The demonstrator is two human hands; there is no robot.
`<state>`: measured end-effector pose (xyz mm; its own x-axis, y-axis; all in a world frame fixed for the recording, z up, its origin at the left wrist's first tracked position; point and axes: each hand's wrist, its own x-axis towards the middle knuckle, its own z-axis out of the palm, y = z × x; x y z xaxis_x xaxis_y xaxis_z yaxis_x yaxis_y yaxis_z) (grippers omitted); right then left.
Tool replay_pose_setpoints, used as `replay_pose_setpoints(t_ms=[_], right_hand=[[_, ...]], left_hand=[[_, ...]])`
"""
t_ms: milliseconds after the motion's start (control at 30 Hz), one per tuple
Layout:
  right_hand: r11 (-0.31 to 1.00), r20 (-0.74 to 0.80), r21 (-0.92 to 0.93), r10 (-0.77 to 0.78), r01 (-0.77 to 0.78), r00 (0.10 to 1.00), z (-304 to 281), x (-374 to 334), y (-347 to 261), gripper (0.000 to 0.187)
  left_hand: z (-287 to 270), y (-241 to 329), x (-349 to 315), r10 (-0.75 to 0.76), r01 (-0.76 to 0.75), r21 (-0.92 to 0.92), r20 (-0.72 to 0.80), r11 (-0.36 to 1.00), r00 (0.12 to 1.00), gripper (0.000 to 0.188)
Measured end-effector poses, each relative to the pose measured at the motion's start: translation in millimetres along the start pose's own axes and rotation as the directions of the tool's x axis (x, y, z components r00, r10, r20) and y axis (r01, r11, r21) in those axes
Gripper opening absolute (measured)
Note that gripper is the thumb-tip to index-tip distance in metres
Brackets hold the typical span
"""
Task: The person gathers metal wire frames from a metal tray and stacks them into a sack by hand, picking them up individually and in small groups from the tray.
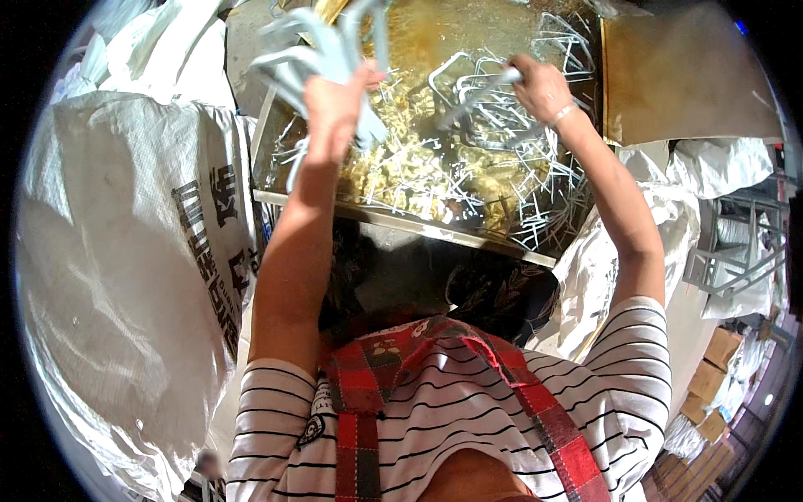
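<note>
My left hand (335,105) is raised over the tray and grips a bundle of white plastic hook-shaped pieces (322,50), blurred by motion. My right hand (542,86) reaches into the metal tray (401,219) and holds a white plastic piece (481,88) among a tangled heap of similar white pieces (502,159). The tray's bottom is covered with yellowish scraps (401,167) mixed with the white pieces.
A large white woven sack (117,268) with dark print stands at my left. More white sacks (619,251) lie at the right, below a brown board (686,75). A metal rack (740,251) and cardboard boxes (711,385) sit at the far right.
</note>
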<state>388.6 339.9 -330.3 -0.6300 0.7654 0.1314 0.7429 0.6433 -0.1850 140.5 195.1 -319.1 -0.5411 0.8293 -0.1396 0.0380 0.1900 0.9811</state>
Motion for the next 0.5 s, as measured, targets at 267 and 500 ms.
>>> replay_pose_setpoints(t_ms=[267, 500], right_hand=[[0.899, -0.146, 0.415, -0.09, 0.143, 0.985, 11.4, 62.9, -64.0, 0.036], [0.868, 0.373, -0.102, 0.486, -0.485, 0.791, 134.5, 26.9, -16.6, 0.05]], left_hand=[[13.3, -25.7, 4.3, -0.015, 0.047, -0.101, 0.298, 0.994, 0.954, 0.018], [-22.8, -35.2, 26.8, -0.267, 0.245, -0.66, 0.069, 0.71, 0.961, 0.019]])
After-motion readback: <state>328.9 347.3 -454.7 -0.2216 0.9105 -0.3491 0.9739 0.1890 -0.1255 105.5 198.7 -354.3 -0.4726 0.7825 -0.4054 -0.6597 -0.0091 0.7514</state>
